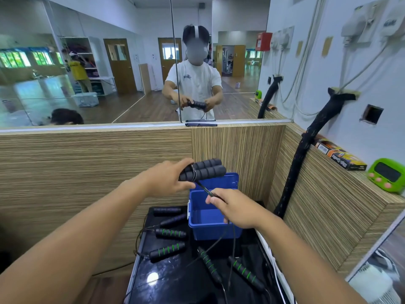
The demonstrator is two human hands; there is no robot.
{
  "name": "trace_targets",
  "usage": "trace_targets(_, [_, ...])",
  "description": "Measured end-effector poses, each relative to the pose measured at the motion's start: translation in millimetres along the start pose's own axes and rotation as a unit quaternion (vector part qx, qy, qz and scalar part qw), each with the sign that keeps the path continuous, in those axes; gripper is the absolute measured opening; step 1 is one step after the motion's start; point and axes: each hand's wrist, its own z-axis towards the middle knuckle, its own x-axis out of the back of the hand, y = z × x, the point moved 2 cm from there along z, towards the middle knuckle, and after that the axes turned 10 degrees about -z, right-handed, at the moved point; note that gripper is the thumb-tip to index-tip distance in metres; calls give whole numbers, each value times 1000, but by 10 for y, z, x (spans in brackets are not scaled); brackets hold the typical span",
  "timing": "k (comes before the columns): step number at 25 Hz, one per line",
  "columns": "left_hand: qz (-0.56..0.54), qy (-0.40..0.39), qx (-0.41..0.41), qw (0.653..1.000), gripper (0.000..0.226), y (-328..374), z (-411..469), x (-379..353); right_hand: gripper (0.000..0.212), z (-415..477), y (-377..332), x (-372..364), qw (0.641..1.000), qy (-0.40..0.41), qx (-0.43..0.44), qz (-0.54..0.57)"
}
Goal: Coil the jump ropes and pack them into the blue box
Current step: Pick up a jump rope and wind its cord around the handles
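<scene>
The coiling step is being carried out on one jump rope. Its two black foam handles (203,170) are being gripped side by side by the curled fingers of the left hand (166,175), just above the far edge of the blue box (210,232). The thin cord (205,189) is being pinched between thumb and fingertips of the right hand (236,210) and drawn taut from the handles, around which a few turns are being shown; the slack is being left hanging past the box front. More turns, laid under tension, are judged to be called for next, before the bundle is lowered in. The box is being shown open, its lid (221,179) raised behind, with nothing visible inside. Other ropes, with green-striped handles (167,251), are being left uncoiled on the black table (166,279).
</scene>
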Motion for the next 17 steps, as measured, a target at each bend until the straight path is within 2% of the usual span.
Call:
trace_targets(3, [75,-23,16,997,75,-90,86,-158,28,4,-142,135,992,-6,19,-125])
trace_targets(6, [100,-52,16,993,72,-60,83,-152,23,13,-164,351,990,22,10,-141])
trace_targets(10, [140,-130,-74,979,70,184,-118,-93,14,84,-108,667,986,39,63,-151])
trace_targets(12, [105,-161,-112,975,69,294,-258,-90,8,138,-30,769,992,52,86,-83])
trace_targets(14, [12,-159,-135,978,70,318,-396,-64,5,160,103,809,994,68,76,28])
trace_targets(17, [-161,-84,-150,972,66,350,-552,44,8,132,284,579,974,24,38,222])
